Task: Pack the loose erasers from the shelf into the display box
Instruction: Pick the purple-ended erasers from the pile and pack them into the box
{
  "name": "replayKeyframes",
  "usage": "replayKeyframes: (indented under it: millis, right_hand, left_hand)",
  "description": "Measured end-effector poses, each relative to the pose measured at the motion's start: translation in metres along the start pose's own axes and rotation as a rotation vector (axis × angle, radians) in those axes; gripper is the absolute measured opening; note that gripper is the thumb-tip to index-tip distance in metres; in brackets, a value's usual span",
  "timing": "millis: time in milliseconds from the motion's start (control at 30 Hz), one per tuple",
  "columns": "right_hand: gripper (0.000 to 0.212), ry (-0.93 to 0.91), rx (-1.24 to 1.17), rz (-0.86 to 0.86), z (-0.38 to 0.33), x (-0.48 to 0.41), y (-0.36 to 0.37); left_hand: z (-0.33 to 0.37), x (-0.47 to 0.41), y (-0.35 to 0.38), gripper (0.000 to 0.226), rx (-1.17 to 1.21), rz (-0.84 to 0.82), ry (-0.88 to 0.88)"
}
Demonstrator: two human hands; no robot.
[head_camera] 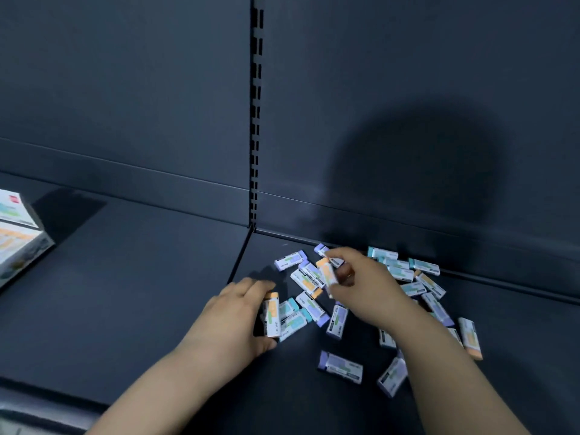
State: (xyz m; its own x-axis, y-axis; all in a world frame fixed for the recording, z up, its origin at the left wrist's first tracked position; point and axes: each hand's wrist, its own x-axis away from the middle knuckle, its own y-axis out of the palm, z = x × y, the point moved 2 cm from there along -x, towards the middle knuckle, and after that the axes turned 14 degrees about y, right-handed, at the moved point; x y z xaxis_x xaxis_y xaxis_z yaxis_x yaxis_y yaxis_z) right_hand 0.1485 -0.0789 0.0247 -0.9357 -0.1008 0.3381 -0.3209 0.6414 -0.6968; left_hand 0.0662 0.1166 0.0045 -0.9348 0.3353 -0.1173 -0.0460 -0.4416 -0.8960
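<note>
Several loose erasers (340,366) in white sleeves with purple, teal or orange ends lie scattered on the dark shelf (125,293), right of centre. My left hand (233,312) grips an upright stack of erasers, an orange-ended eraser (271,313) at its front. My right hand (361,282) hovers over the pile and pinches another orange-ended eraser (327,273) between thumb and fingers. The display box (18,233) stands at the far left edge of the shelf, partly cut off by the frame, well away from both hands.
The dark back panel (408,120) rises behind the shelf, with a slotted upright (255,120) at its middle. A seam (240,259) divides the shelf just left of the pile. The shelf's front lip (47,400) runs at lower left.
</note>
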Motion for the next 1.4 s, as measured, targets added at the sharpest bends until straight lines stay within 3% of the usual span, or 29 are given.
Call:
replayKeyframes:
  millis: [100, 200, 267, 367, 500, 633, 1167, 1400]
  right_hand:
    - [0.045, -0.002, -0.117, -0.185, -0.003, 0.032, 0.015]
    - [0.031, 0.013, 0.064, -0.265, -0.002, 0.058, 0.037]
    - [0.016, -0.010, 0.185, -0.200, -0.001, 0.068, 0.050]
    - [0.020, -0.028, 0.262, -0.093, -0.005, 0.073, 0.066]
    - [0.043, 0.028, 0.336, -0.064, -0.007, 0.073, 0.068]
    - [0.071, 0.006, 0.446, -0.163, -0.007, 0.074, 0.067]
    - [0.067, -0.027, 0.400, -0.019, -0.003, 0.086, 0.078]
    - [0.057, -0.197, 0.203, 0.073, 0.003, 0.110, 0.072]
  left_hand:
    - [0.003, -0.001, -0.001, 0.077, -0.064, -0.072, 0.060]
    - [0.003, 0.004, -0.002, 0.071, -0.103, -0.156, 0.112]
    - [0.002, 0.008, 0.002, 0.070, -0.118, -0.211, 0.127]
    - [0.001, 0.011, 0.009, 0.071, -0.107, -0.246, 0.119]
    - [-0.003, 0.013, 0.013, 0.082, -0.079, -0.254, 0.119]
    - [-0.007, 0.018, 0.013, 0.072, -0.027, -0.221, 0.137]
    - [-0.001, 0.028, 0.022, 0.073, 0.056, -0.220, 0.187]
    - [0.025, 0.064, 0.002, 0.053, -0.069, -0.009, 0.145]
